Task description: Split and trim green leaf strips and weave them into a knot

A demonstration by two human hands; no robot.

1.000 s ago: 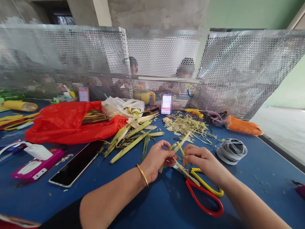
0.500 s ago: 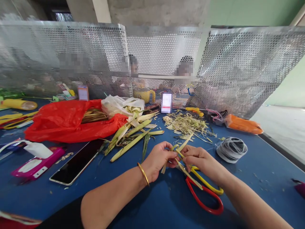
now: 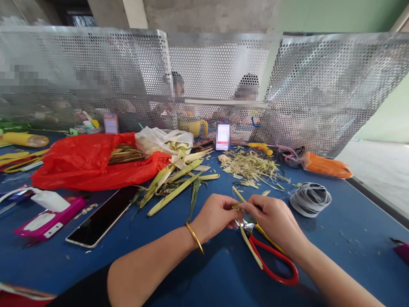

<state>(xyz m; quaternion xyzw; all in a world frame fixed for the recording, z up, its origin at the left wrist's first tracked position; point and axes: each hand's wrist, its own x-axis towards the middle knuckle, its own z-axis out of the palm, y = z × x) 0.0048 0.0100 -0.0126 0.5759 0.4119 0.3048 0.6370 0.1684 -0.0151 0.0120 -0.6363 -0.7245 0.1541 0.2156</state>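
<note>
My left hand (image 3: 220, 213) and my right hand (image 3: 271, 217) meet at the front middle of the blue table, fingertips pinched on a pale yellow-green leaf strip (image 3: 251, 248). One end of the strip hangs down toward me; another sticks up above the fingers. Its folded middle is mostly hidden by my fingertips. Beneath the hands lie scissors (image 3: 275, 261) with one red and one yellow handle, the yellow one partly covered by my right hand. A pile of shredded plant trimmings (image 3: 252, 166) lies just beyond, and longer husk-like leaves (image 3: 174, 195) lie to the left.
Red plastic bag (image 3: 86, 166), black-screened phone (image 3: 102, 217) and magenta power strip (image 3: 51, 217) are on the left. A spool of grey twine (image 3: 310, 199) and an orange packet (image 3: 327, 165) sit right. Behind stands a perforated metal screen (image 3: 220, 64), with people beyond it.
My hands have drawn together over the strip, and the right hand has turned over more. The strip's hanging end has swung to point more steeply down. The scissors have stayed on the table.
</note>
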